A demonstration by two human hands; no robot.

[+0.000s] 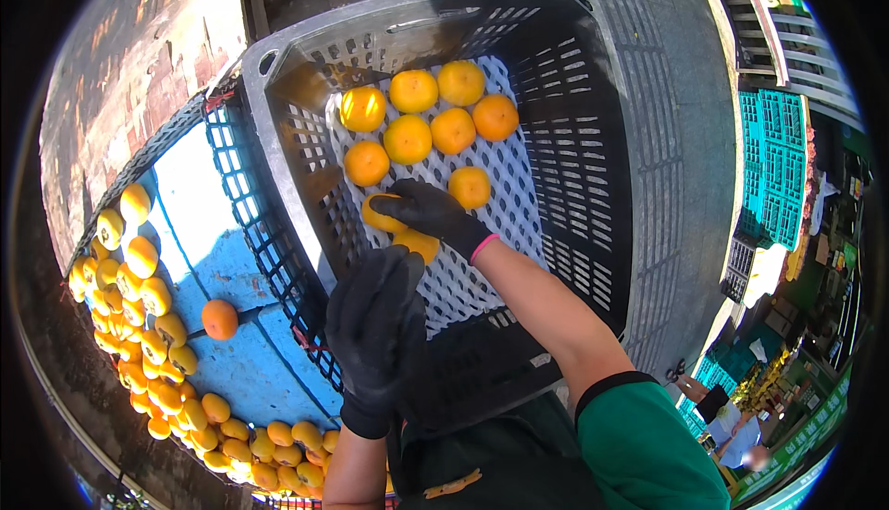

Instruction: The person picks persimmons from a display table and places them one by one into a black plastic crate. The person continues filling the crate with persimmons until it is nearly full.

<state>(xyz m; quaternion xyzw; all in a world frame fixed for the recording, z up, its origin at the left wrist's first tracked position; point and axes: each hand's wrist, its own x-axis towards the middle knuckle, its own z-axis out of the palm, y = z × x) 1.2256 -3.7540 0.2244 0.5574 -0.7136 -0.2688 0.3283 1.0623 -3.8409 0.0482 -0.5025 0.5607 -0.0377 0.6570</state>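
My right hand point(437, 215), in a black glove, reaches into a black plastic crate point(611, 184) with its fingers around a persimmon point(380, 213) near the left wall. My left hand point(375, 315), also gloved in black, is over the crate's near left part, its fingertips at another persimmon point(418, 244); whether it holds anything is hidden. Several orange persimmons, such as one by my right hand point(469, 187), rest on the white perforated foam liner point(510, 232) on the crate's bottom.
To the left, a blue board point(243, 364) with a black mesh edge point(239, 191) bears many persimmons point(154, 295) along its far rim and a single one point(219, 319) apart. Teal crates point(772, 163) stand at the right, and a person point(736, 433) is farther off at lower right.
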